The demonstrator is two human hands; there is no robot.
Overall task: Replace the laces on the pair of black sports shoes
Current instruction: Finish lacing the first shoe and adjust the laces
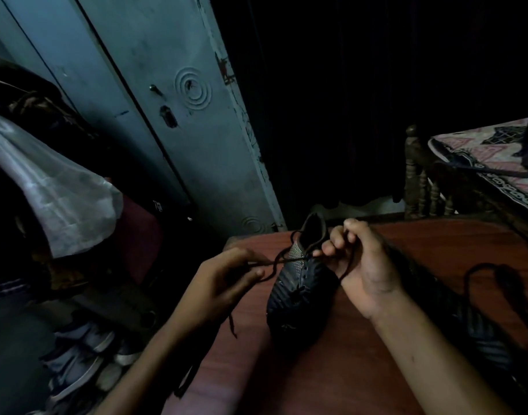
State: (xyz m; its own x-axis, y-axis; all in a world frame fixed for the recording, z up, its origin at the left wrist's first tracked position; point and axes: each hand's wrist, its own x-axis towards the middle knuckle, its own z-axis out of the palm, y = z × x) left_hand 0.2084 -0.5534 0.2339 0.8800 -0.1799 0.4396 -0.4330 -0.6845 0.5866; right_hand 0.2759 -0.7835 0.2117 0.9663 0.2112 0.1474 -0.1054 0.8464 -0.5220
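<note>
Shoe [301, 292] first: I am seeing one black sports shoe lying on the reddish-brown table [331, 369], toe toward me and its opening pointing away; a dark lace [282, 260] is running across its upper eyelets and trailing off both sides; my left hand [223, 280] is hovering just off the table's left edge, its fingers curling in and pinching the lace strand that is stretching toward it; my right hand [358, 265] is sitting just right of the shoe, its fingers bending round the other strand, which is looping down past the palm; another dark shoe [472, 319] is lying along the table beyond my right forearm, though it is too dim for detail; a loose lace [478, 272] is curling on the table near that second shoe; a grey-blue metal cupboard [173, 115] is standing behind the table
</note>
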